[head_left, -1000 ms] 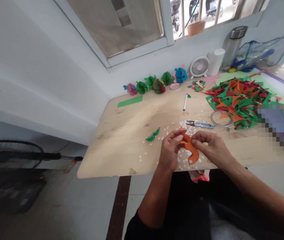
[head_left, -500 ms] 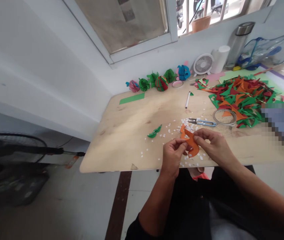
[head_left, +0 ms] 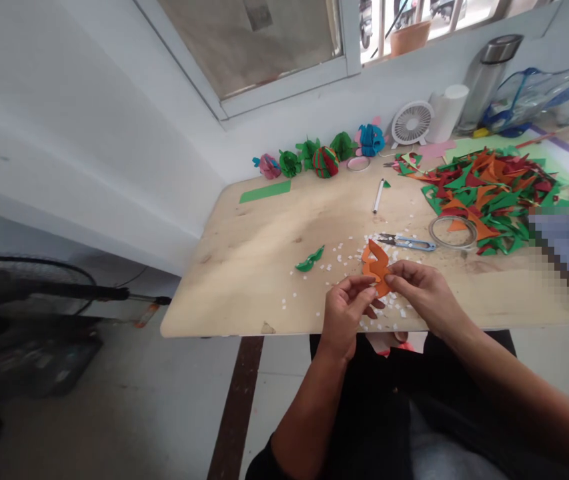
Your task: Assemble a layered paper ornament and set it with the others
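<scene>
An orange paper cutout [head_left: 379, 257] with curved edges is held just above the near edge of the table. My left hand [head_left: 348, 308] pinches its lower left side between thumb and fingers. From the other side, my right hand [head_left: 419, 287] grips its right edge, thumb and forefinger closed. Small white paper bits [head_left: 337, 257] lie scattered under and around both hands. A green curved paper piece [head_left: 310, 259] rests to the left of them. Just beyond my right hand lie blue-handled thread snips [head_left: 409, 243].
A roll of tape [head_left: 453, 232] lies beside a heap of green, red and orange paper scraps [head_left: 499, 190]. A white pen [head_left: 378, 197] and a green strip [head_left: 265, 192] lie farther back. Paper ornaments [head_left: 325, 162], a small fan [head_left: 413, 123] and a bottle [head_left: 491, 80] stand along the wall.
The orange cutout has turned in my fingers, its upper point now higher and farther from me. My right hand has shifted its grip slightly lower along the edge. The view has tilted slightly.
</scene>
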